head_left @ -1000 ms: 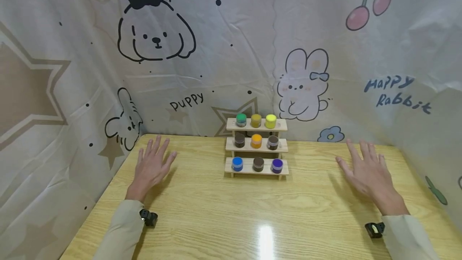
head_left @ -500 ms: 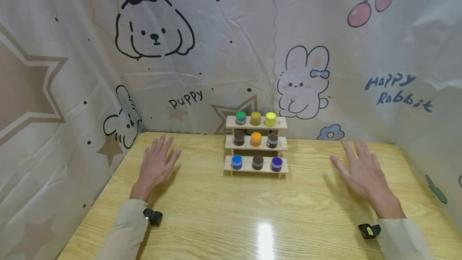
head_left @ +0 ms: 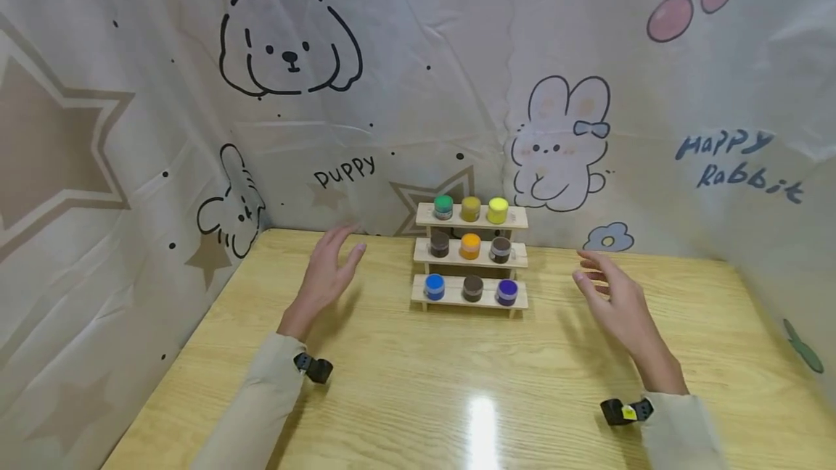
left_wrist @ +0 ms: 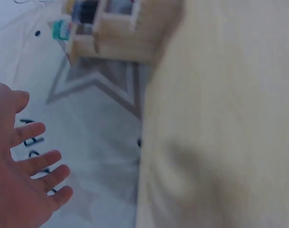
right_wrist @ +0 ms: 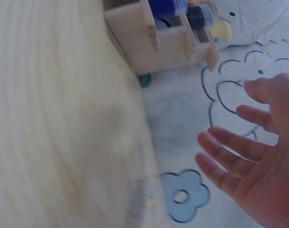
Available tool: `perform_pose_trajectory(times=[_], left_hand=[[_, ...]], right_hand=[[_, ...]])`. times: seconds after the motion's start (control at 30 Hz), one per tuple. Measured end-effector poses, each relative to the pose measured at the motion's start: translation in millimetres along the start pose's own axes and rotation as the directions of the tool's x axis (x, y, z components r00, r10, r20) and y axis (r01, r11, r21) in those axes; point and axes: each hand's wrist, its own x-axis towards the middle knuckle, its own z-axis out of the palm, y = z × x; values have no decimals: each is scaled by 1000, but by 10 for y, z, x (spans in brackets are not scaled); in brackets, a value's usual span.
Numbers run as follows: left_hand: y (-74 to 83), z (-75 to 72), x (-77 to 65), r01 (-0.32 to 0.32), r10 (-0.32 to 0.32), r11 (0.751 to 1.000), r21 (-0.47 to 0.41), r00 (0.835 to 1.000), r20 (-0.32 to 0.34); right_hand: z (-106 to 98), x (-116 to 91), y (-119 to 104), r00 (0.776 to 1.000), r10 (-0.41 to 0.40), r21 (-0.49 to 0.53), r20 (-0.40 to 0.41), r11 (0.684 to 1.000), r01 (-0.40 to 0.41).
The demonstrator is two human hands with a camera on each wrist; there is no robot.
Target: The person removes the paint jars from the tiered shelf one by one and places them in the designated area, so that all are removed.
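Note:
A three-tier wooden stand (head_left: 457,301) holds small paint pots in three rows at the back middle of the table. On its top step are a green pot (head_left: 443,207), a mustard pot (head_left: 470,209) and a yellow pot (head_left: 498,210). Two dark pots flank an orange pot (head_left: 470,246) on the middle step. The lowest step bears a blue pot (head_left: 434,286), a dark brown pot (head_left: 473,288) and a purple pot (head_left: 506,292). My left hand (head_left: 324,274) hovers left of the stand, fingers loosely bent, holding nothing. Right of it, my right hand (head_left: 617,303) is likewise free, fingers relaxed.
The wood-grain table (head_left: 392,390) reaches back to a printed cloth (head_left: 405,114) with puppy and rabbit drawings, which hangs behind and along both sides. A black wrist camera (head_left: 313,368) sits on the left sleeve, another camera (head_left: 625,412) on the right.
Both hands have moved inward toward the stand, and their spread fingers have turned and bent a little. The stand and pots stay where they were; the head view has shifted slightly.

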Motion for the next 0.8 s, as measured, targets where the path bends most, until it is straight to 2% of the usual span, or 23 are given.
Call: perform_pose_trajectory(times=[0.17,0.27,0.4,0.53,0.7,0.8], left_hand=[[219,81,204,-19,17,994,-110,1000,-23],[355,141,320,-16,13,986,-166,1000,-18],[516,247,457,-2,0,973,-231,1000,-8],[615,359,578,1,-1,957,-290,1000,-2],[687,473,735,-13,20,940,-341,1000,15],[737,558,815,4,10,932,-362,999,36]], right_hand=[[196,-26,22,998,55,131,30,990,-58],[312,-39,40,997,73,245,32,966,-78],[448,-55,40,993,119,399,25,909,-119],[542,-77,10,982,166,506,89,842,-188],[617,-89,-15,957,214,592,196,752,-289],[653,-98,-31,940,246,604,238,720,-341]])
